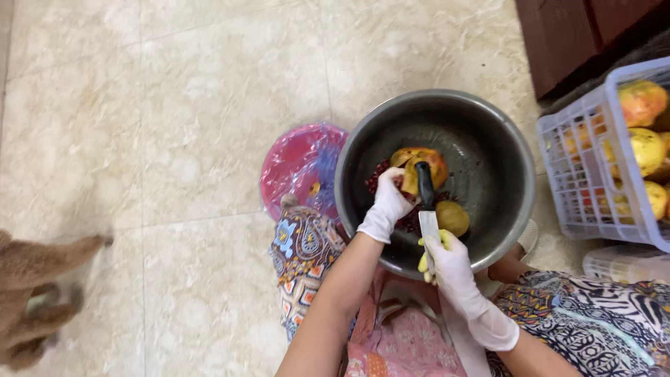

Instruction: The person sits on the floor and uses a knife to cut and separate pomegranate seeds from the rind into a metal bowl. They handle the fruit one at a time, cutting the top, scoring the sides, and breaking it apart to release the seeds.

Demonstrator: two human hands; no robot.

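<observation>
Floor scene from above, read left to right as I watch through the head camera. At the far left edge, well away from either hand, I see a brown furry animal [31,297] on the pale tiled floor [174,105]. Next comes a pink plastic-wrapped plate [296,164] — just beyond the left wrist and touching the rim of a grey metal bowl [488,126]. Inside the bowl, the gloved left hand [387,202] has its fingers curled around a piece of pomegranate [419,166], with dark red seeds [377,176] beside the fingertips. The gloved right hand [450,262] is closed on a knife [427,202], whose black end lies against that fruit; a second yellowish piece [452,218] sits just past these fingers. Far right — a white plastic basket [579,174] of whole pomegranates [645,150], apart from both hands.
</observation>
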